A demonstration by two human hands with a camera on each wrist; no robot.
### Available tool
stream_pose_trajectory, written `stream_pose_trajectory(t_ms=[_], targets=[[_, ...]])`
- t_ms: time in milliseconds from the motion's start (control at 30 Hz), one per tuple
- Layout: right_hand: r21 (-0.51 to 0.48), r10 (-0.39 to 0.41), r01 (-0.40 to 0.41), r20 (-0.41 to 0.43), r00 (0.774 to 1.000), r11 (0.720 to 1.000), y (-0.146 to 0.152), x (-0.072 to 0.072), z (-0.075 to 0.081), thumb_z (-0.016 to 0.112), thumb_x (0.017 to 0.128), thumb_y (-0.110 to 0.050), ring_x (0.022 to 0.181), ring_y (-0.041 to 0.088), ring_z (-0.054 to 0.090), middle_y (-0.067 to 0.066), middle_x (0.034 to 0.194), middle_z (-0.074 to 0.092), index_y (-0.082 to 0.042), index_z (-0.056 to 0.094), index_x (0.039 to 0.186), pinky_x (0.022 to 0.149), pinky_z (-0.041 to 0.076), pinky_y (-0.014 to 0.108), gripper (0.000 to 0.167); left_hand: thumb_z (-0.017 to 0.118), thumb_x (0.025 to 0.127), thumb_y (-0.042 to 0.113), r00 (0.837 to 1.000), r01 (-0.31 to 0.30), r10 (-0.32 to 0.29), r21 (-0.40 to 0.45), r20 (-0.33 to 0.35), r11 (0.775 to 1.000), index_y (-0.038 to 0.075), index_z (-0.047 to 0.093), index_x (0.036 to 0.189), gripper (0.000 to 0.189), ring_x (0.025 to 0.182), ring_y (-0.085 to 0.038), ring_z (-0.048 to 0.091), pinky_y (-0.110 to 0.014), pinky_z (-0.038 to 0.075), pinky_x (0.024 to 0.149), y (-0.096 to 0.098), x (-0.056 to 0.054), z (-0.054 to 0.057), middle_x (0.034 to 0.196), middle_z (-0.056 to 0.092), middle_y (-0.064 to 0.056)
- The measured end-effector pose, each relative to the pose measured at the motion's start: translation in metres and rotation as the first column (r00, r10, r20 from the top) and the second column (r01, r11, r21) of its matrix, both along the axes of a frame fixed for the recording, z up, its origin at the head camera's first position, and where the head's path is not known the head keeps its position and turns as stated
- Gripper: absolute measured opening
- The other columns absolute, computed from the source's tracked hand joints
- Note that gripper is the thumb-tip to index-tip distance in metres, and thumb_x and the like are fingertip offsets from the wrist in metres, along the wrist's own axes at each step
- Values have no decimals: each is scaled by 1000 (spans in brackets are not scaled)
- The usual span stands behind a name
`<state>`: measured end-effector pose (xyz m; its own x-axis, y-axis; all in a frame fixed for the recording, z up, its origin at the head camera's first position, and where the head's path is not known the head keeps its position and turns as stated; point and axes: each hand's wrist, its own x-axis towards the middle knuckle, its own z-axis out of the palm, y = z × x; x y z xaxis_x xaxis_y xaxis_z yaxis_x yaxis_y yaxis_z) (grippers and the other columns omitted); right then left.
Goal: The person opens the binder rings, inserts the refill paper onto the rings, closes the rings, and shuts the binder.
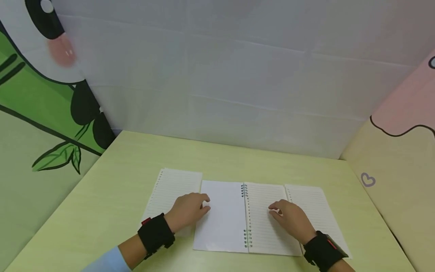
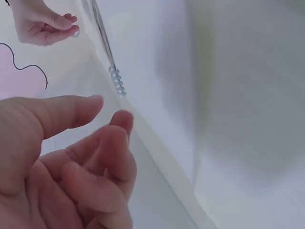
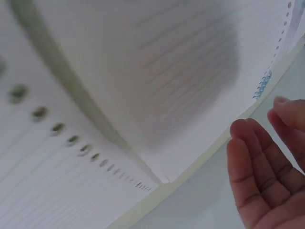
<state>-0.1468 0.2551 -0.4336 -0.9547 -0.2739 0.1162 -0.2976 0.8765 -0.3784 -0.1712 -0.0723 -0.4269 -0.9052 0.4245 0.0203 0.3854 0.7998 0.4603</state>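
Note:
A ring-bound notebook lies open flat on the table, its left page (image 1: 222, 215) plain white and its right page (image 1: 266, 223) lined. Metal rings (image 1: 245, 190) join the pages near the top and bottom of the spine. My left hand (image 1: 190, 209) is over the notebook's left edge and a lined, hole-punched sheet (image 1: 178, 185); in the left wrist view its thumb and fingertips stand apart with nothing between them. Above the right page is my right hand (image 1: 289, 219), fingers bent loosely, holding nothing in the right wrist view. Another lined, punched sheet (image 1: 316, 211) lies at the right.
The pale yellow table (image 1: 102, 196) meets a white cloth wall (image 1: 238, 87) at the back. Printed panels stand on both sides, green at the left (image 1: 34, 83) and pink and cream at the right (image 1: 401, 151). A black band (image 1: 156, 234) is around each wrist.

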Motion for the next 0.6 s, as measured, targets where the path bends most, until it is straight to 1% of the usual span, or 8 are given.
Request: stream_pose_trajectory(t_ms=[33, 100, 233, 333, 500, 600], targets=[[-26, -32, 32, 1, 999, 999, -4, -6, 2, 77, 94, -6, 82, 19, 69, 2, 91, 73, -8, 79, 99, 74, 56, 35, 6, 77, 96, 13, 1000, 6, -6, 7, -11, 1000, 4, 76, 109, 16, 71, -15, 63, -35, 52, 62, 6, -6, 3, 79, 68, -1], [-56, -47, 47, -15, 999, 997, -10, -17, 3, 76, 95, -6, 78, 17, 65, 1, 87, 70, -6, 79, 98, 71, 53, 34, 4, 76, 96, 12, 999, 22, -22, 21, -37, 1000, 5, 77, 104, 11, 70, -15, 61, -34, 51, 61, 19, -18, 6, 79, 68, -1], [-83, -20, 16, -49, 999, 996, -19, -42, 0, 74, 96, -4, 78, 19, 65, 4, 87, 70, -3, 77, 97, 72, 53, 35, 4, 75, 96, 11, 997, 43, -41, 34, -66, 998, 6, 77, 97, 5, 71, -16, 62, -33, 50, 60, 45, -42, 4, 80, 69, -2], [-108, -21, 16, -45, 999, 994, -25, -57, -3, 73, 96, -2, 79, 21, 66, 7, 89, 71, -2, 77, 97, 72, 54, 37, 4, 73, 97, 10, 998, 38, -37, 25, -59, 999, 5, 77, 97, 6, 75, -18, 65, -34, 53, 62, 63, -58, 1, 85, 72, -5], [-125, -31, 27, -29, 999, 992, -35, -75, -11, 72, 97, 0, 84, 28, 70, 11, 93, 74, 0, 77, 97, 77, 56, 43, 5, 72, 99, 9, 998, 22, -23, -20, -56, 1000, 6, 79, 100, 8, 88, -22, 71, -39, 58, 70, 89, -77, -4, 98, 77, -7], [-129, -25, 22, -17, 1000, 991, -41, -82, -15, 71, 97, 1, 88, 31, 71, 12, 94, 74, 1, 77, 96, 81, 57, 45, 6, 72, 99, 9, 998, 8, -12, -50, -64, 999, 7, 79, 98, 8, 88, -21, 72, -38, 59, 71, 101, -84, -6, 98, 77, -5]])
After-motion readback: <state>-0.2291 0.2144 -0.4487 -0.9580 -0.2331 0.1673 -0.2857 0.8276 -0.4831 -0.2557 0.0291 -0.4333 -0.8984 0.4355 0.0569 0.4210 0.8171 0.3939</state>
